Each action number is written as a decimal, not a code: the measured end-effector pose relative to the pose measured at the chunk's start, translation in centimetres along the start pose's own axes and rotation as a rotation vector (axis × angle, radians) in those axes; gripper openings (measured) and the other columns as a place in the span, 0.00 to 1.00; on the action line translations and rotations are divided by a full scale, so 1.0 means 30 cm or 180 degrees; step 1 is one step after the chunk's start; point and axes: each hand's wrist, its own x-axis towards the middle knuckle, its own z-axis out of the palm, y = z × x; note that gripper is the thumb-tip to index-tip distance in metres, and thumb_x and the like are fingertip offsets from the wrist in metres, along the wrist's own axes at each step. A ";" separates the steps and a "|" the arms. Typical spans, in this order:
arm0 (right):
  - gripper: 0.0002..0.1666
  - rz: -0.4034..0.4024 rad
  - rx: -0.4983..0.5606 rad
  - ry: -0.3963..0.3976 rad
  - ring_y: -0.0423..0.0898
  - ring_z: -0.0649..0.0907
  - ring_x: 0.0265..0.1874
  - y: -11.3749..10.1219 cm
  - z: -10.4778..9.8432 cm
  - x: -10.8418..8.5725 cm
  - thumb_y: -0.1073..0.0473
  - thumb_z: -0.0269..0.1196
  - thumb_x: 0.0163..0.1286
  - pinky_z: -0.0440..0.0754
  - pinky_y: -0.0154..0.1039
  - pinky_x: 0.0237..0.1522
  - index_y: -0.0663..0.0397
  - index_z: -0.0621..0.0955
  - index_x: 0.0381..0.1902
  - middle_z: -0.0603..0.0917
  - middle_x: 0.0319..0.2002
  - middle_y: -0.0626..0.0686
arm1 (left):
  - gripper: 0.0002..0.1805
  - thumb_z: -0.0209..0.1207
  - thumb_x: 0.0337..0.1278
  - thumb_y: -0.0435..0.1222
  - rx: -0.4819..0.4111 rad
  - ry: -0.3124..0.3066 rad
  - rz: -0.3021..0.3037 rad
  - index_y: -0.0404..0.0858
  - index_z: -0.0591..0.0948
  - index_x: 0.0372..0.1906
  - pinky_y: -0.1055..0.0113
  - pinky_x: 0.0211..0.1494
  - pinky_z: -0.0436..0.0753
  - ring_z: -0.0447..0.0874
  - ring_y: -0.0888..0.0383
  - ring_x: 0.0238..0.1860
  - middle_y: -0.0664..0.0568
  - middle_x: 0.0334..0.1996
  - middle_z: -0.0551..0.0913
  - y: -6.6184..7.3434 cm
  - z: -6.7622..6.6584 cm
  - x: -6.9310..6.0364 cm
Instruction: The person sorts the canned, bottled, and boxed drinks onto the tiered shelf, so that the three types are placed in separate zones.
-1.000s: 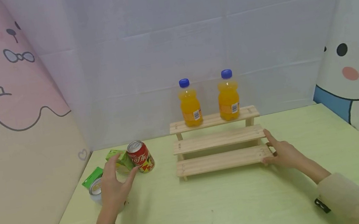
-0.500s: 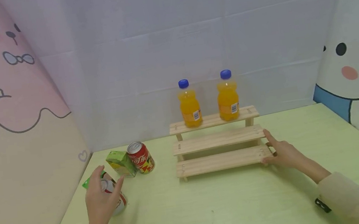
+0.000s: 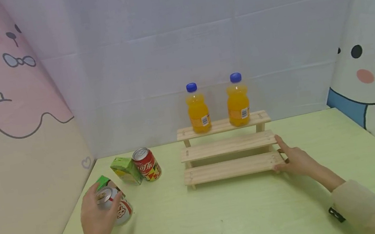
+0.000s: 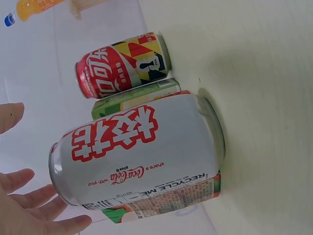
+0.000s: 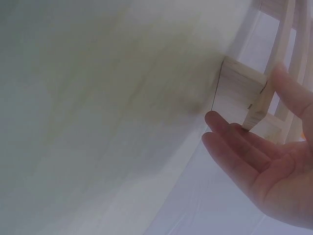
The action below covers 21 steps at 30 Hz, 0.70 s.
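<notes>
The left hand (image 3: 95, 220) was spread about the top of the white can (image 4: 137, 152), which stood upright on the desk (image 3: 196, 227) at the left; whether the fingertips touched it, I could not tell. That wide spread seemed to suit the can's girth. The right hand (image 3: 296, 161) curled round the right end of the wooden rack (image 3: 232, 168), probably to steady it, since two orange bottles (image 3: 238, 105) stood high along its top and looked easy to topple.

White can (image 4: 176, 142) lettered red; red can (image 4: 122, 66) patched yellow-black; green carton (image 3: 126, 171); beige rack (image 3: 231, 169)
</notes>
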 end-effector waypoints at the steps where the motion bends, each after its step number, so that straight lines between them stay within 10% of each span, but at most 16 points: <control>1: 0.63 0.0031 0.0013 -0.0001 0.56 0.82 0.28 -0.001 -0.001 0.000 0.46 0.66 0.55 0.79 0.45 0.27 0.64 0.37 0.69 0.71 0.48 0.79 | 0.36 0.69 0.36 0.32 0.0012 -0.0017 -0.0066 0.27 0.68 0.55 0.43 0.45 0.69 0.69 0.38 0.49 0.33 0.50 0.71 -0.005 -0.001 -0.001; 21: 0.60 0.0192 -0.0070 -0.0091 0.58 0.82 0.31 -0.030 -0.003 0.002 0.55 0.67 0.55 0.80 0.48 0.30 0.74 0.40 0.66 0.69 0.50 0.79 | 0.42 0.66 0.44 0.41 0.0123 -0.0675 -0.1073 0.21 0.60 0.59 0.42 0.44 0.68 0.66 0.37 0.47 0.29 0.47 0.66 -0.069 -0.023 -0.027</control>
